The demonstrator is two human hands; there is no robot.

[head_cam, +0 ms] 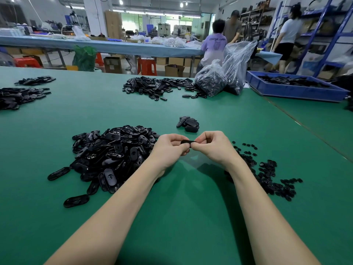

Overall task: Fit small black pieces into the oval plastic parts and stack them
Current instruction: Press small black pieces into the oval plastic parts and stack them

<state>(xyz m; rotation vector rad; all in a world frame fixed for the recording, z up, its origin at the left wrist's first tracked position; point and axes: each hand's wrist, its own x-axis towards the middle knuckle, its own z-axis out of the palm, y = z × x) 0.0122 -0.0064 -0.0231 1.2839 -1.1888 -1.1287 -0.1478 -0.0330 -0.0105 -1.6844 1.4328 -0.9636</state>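
At the centre of the frame, the left hand [170, 148] and right hand [212, 145] meet above the green table [191, 207], both pinching one black oval part [187, 142] between their fingertips. The heap of oval parts [112, 155] lies left of the hands, the small pieces [267, 173] right, and a small stack [188, 123] just above.

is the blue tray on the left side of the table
No, the blue tray sits at the far right of the green table.

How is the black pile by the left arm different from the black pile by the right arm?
The left pile holds long oval parts; the right pile holds much smaller bits. The left pile is heaped high; the right pile lies thin and scattered. Both are black and sit on the green table.
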